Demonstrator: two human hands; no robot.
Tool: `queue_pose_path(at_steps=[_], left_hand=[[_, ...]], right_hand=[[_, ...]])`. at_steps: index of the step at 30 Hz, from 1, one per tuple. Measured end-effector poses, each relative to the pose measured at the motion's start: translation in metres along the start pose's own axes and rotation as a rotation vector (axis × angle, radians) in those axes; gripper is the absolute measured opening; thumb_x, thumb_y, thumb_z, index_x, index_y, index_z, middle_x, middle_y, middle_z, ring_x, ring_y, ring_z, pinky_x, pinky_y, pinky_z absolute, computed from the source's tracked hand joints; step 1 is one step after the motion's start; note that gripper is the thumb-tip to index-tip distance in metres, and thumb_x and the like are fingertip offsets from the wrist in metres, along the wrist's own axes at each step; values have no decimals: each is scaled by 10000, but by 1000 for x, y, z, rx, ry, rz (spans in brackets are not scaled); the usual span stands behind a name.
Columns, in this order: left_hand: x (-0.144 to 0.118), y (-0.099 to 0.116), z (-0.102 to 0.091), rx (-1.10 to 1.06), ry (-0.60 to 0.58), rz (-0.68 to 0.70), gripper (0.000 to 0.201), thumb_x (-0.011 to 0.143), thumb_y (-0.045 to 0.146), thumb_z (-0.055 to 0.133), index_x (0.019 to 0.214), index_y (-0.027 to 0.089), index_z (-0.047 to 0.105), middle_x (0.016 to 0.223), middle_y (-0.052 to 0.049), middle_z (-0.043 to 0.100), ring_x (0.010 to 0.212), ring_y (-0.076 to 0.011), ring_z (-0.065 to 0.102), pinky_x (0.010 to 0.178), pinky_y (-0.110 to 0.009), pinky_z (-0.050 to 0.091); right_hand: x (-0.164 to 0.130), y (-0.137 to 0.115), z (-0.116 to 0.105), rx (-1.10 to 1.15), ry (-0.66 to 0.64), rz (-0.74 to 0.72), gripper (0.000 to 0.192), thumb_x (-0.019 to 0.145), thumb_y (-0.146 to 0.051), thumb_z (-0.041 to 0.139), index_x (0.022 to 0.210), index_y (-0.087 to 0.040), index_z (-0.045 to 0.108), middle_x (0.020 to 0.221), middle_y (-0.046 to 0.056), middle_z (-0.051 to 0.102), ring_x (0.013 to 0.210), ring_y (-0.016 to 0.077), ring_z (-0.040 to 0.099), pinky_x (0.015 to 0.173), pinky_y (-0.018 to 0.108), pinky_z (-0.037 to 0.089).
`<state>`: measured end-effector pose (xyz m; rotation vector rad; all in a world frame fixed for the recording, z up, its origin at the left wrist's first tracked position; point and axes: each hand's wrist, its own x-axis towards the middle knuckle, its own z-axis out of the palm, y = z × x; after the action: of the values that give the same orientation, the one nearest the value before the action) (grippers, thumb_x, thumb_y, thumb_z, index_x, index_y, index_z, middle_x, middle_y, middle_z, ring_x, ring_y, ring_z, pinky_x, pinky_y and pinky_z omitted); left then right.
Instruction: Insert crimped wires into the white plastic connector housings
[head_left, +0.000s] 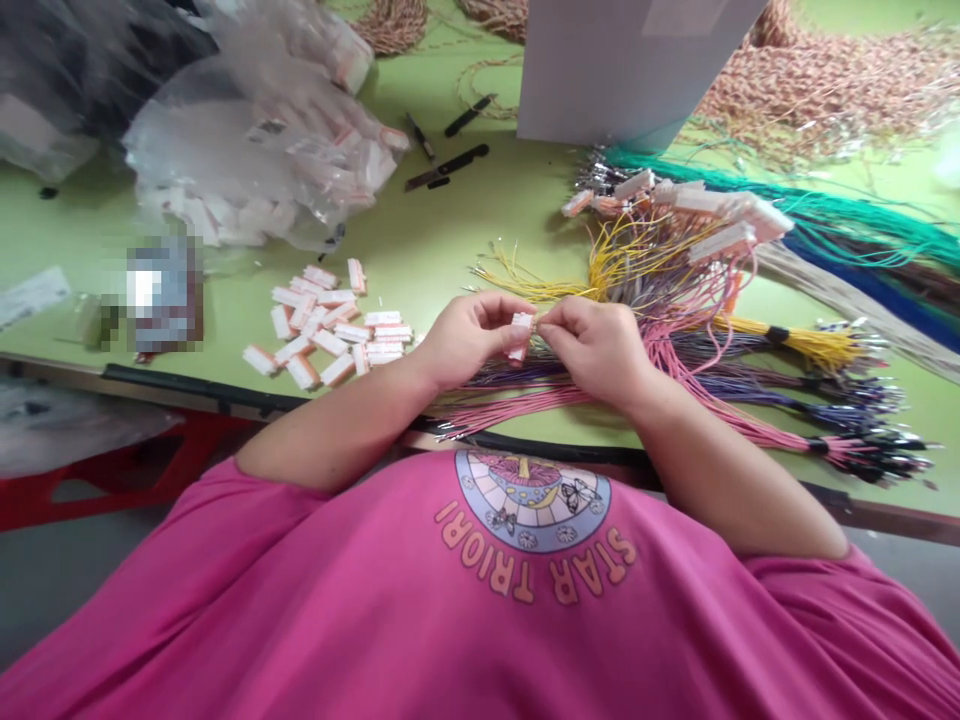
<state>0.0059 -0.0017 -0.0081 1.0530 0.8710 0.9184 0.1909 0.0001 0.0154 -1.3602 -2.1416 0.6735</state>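
Pink shirt [480, 600] nearest. Left hand [469, 340] and right hand [596, 345] pinch small white connector [520, 335] between fingertips, long axis near vertical, above pink wires [525, 405]. Loose connectors [330, 335] lie left; yellow wires [555, 285] behind hands.

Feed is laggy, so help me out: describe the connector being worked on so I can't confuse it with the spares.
On the green table, look above the pink shirt where both hands meet. The white connector is pinched between left hand and right hand; the loose connectors lie untouched in a pile to its left.
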Motion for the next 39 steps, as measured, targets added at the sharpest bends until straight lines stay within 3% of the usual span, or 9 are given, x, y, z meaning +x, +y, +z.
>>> queue_pose_path(at_steps=[4, 8, 10, 13, 15, 20, 30, 35, 39], left_hand=[[3, 5, -4, 33, 3, 44, 347, 721, 365, 848, 928, 146, 676, 615, 14, 639, 535, -94, 597, 574, -249, 510], [10, 8, -11, 26, 236, 94, 234, 788, 240, 769, 971, 161, 646, 721, 20, 631, 586, -62, 585, 583, -216, 508], [14, 9, -14, 26, 304, 88, 199, 815, 185, 716, 997, 162, 635, 759, 15, 622, 608, -59, 582, 595, -215, 511], [16, 10, -17, 41, 306, 81, 228, 810, 144, 695, 1030, 157, 635, 779, 4, 613, 634, -74, 588, 621, -238, 525], [16, 9, -17, 58, 304, 87, 251, 804, 135, 693, 1048, 156, 639, 798, -5, 614, 656, -86, 601, 639, -253, 532], [15, 6, -18, 76, 285, 88, 254, 797, 119, 680, 1046, 150, 642, 809, -10, 616, 673, -95, 615, 643, -255, 533], [16, 9, -18, 55, 276, 54, 251, 797, 119, 680, 1041, 157, 631, 781, 5, 625, 632, -70, 591, 608, -216, 528], [15, 8, -18, 72, 274, 58, 239, 807, 114, 678, 1039, 154, 639, 783, 4, 618, 638, -78, 600, 632, -242, 540], [15, 9, -17, 57, 269, 53, 235, 801, 101, 683, 1026, 148, 637, 770, 6, 617, 622, -75, 595, 614, -236, 535]], right_hand=[[1, 4, -24, -57, -106, -61, 229, 901, -280, 552, 886, -170, 752, 786, 24, 721, 716, 147, 622, 717, 268, 431], [-4, 3, -52, -255, -28, -85, 289, 944, -281, 485, 991, -215, 762, 955, 65, 746, 886, 198, 656, 790, 312, 456], [-7, 2, -57, -333, -166, -163, 295, 936, -237, 470, 964, -232, 763, 936, 56, 747, 894, 194, 659, 796, 306, 455], [-8, 1, -48, -506, -499, -239, 272, 857, -120, 496, 872, -212, 752, 866, 53, 744, 818, 190, 661, 717, 290, 429], [-7, 1, -36, -640, -584, -207, 267, 808, -62, 508, 835, -184, 743, 871, 84, 746, 804, 211, 664, 665, 300, 401], [-3, 3, -20, -766, -557, -181, 248, 841, -81, 521, 890, -172, 747, 920, 122, 749, 843, 244, 679, 649, 315, 393], [-5, 1, -23, -783, -528, -175, 238, 937, -139, 473, 998, -158, 703, 981, 123, 718, 781, 208, 672, 560, 298, 277], [-4, -5, -19, -756, -648, -260, 258, 967, -172, 456, 998, -199, 711, 993, 88, 699, 772, 199, 665, 540, 299, 234], [-5, -9, -13, -803, -626, -244, 279, 968, -137, 424, 1002, -151, 701, 1007, 115, 694, 778, 219, 675, 524, 308, 220]])
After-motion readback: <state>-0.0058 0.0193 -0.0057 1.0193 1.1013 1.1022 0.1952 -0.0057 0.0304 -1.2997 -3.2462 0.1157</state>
